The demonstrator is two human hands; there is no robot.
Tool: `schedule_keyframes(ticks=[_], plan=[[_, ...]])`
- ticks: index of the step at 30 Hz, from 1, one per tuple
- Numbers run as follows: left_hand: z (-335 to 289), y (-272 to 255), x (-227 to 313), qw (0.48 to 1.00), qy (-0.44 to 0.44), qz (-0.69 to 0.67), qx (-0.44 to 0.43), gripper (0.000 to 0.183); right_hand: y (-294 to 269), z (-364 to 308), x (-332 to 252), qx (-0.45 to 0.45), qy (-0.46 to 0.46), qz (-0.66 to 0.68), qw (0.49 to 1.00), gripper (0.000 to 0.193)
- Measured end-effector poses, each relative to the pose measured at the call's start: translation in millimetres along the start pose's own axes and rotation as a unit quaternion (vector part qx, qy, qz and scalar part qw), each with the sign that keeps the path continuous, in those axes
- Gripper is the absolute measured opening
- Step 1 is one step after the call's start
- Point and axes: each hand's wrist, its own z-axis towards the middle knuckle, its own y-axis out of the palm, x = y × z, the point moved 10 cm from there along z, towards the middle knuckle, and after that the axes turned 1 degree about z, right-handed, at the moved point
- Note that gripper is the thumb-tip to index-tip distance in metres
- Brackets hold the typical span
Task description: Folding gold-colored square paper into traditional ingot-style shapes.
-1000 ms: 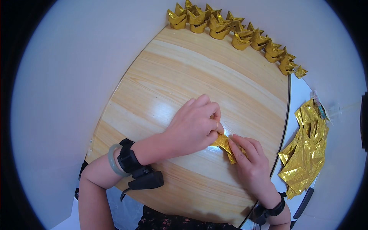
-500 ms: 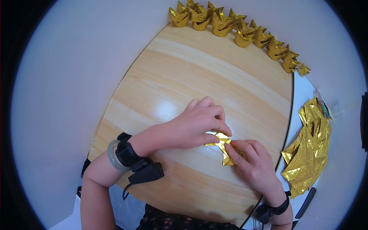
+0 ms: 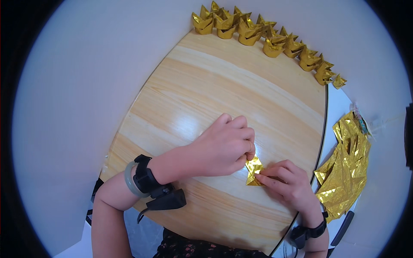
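A small folded piece of gold foil paper (image 3: 254,172) is between my two hands, low over the wooden table (image 3: 180,99). My left hand (image 3: 230,146) reaches in from the left, its fingers curled and pinching the paper's upper left corner. The fingertips of that hand are partly hidden behind its knuckles. My right hand (image 3: 289,185) closes on the paper's right edge, thumb and index finger pressed together there. The gold surface between the hands shows creases and a flat lower edge.
Along the far edge stands a row of folded gold paper ingots (image 3: 248,33), some stacked, with a small one (image 3: 339,81) at the right end. A pile of gold foil sheets (image 3: 344,167) lies right of the table on a white surface. Pale walls surround the table.
My left hand has closed into a tighter curl and moved slightly down and right. The foil's left part, spread out before, is now folded in, so the piece looks narrower.
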Motion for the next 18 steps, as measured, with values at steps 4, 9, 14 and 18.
schedule_keyframes(ticks=[4,9,14,18], plan=[[-1,8,5,0.999,-0.037,0.030,0.000,0.038,5,-3,0,-0.015,0.002,-0.012,1.000,0.034],[-7,7,8,0.998,-0.054,-0.001,-0.012,0.049,4,-2,7,-0.022,0.029,0.074,0.997,0.035],[-7,7,6,0.998,-0.051,-0.024,-0.026,0.052,7,-3,19,-0.053,0.033,0.151,0.986,0.034],[-7,10,6,0.997,-0.061,-0.037,-0.036,0.051,9,0,26,-0.035,0.106,0.156,0.981,0.026]])
